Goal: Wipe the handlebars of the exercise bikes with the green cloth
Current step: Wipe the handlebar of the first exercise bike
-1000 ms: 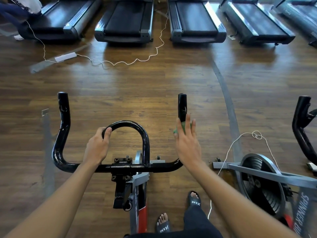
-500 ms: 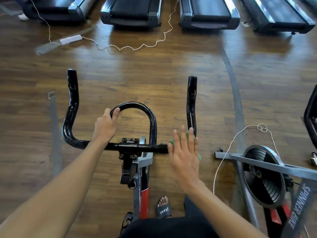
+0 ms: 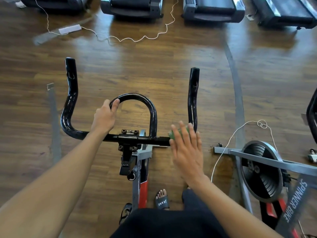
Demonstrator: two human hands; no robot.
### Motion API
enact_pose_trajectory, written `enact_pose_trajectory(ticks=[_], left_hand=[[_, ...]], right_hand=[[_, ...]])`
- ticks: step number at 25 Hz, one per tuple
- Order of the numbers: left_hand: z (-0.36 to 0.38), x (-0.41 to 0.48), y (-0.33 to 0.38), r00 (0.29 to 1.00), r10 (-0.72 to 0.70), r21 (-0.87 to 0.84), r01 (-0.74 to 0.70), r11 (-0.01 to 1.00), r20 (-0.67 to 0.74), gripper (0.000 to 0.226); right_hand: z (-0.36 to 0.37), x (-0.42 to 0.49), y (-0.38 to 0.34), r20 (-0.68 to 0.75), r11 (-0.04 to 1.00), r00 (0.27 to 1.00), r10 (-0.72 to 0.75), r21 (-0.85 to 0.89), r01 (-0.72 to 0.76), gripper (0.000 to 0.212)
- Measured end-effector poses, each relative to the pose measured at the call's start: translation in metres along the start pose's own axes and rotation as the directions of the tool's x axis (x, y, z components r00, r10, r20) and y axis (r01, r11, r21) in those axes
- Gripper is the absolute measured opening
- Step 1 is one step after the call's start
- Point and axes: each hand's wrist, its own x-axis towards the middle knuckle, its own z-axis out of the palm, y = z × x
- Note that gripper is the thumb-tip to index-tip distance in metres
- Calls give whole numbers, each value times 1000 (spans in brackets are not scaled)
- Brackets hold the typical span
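Handlebars (image 3: 155, 140) of glossy black painted steel tube fill the middle of the frame: a straight crossbar, a rounded centre loop, and two horns reaching toward the top of the frame. The green cloth (image 3: 178, 133), a soft bunched rag, sits just right of centre, pressed onto the right end of the crossbar where it bends into the right horn; only a small patch shows past the fingers. The right hand (image 3: 187, 152) lies flat over it, fingers spread and straight, palm pressing down rather than pinching. The left hand (image 3: 105, 116) is curled around the left side of the centre loop, steadying the bar.

By my reading the wipe is midway on this bike: nothing shows which sections are already clean, and the left horn, loop and crossbar carry the same shine. A second exercise bike (image 3: 262, 170) with grey frame and ribbed metal flywheel stands at the lower right, its black handlebar barely in view at the right edge, apparently untouched.
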Motion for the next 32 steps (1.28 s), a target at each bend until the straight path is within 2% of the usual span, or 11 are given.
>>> enact_pose_trajectory(ticks=[2,5,8,10,12,16,21,24,28,30,32], left_hand=[[0,1,1,1000,3,-3,-3,1000,-6,53],[0,1,2,1000,6,-7,-6,1000,2,54],[-1,0,1,1000,2,-9,-2,1000,3,55],[-1,0,0,1000,6,-9,-6,1000,1,54],[0,0,1,1000,14,-4,-14,1000,-6,53],[-1,0,3,1000,17,-9,-17,1000,-1,51],[0,0,3,1000,21,-20,-21,1000,6,50],[-3,1,2,1000,18,-15,-18,1000,3,52],[-4,-1,3,1000,11,-21,-11,1000,16,52],[-3,-1,4,1000,15,-19,-15,1000,13,51],[-3,-1,4,1000,10,-19,-10,1000,13,50]], right_hand=[[-2,4,-16,2,995,996,87,55,-87,50],[-1,8,-67,88,996,996,-14,92,6,49],[-24,24,-54,240,977,969,-63,212,11,39],[-39,34,-31,306,987,952,1,155,-50,42],[-47,52,-27,317,999,948,25,20,-34,45],[-43,65,-51,429,992,903,-36,126,-21,42],[-47,67,-18,444,996,895,-48,88,10,42],[-44,63,-26,405,986,902,-150,124,109,47],[-53,86,17,542,941,786,-297,26,337,60],[-56,107,35,629,850,682,-374,-62,523,58],[-54,131,43,680,686,592,-434,-177,706,55]])
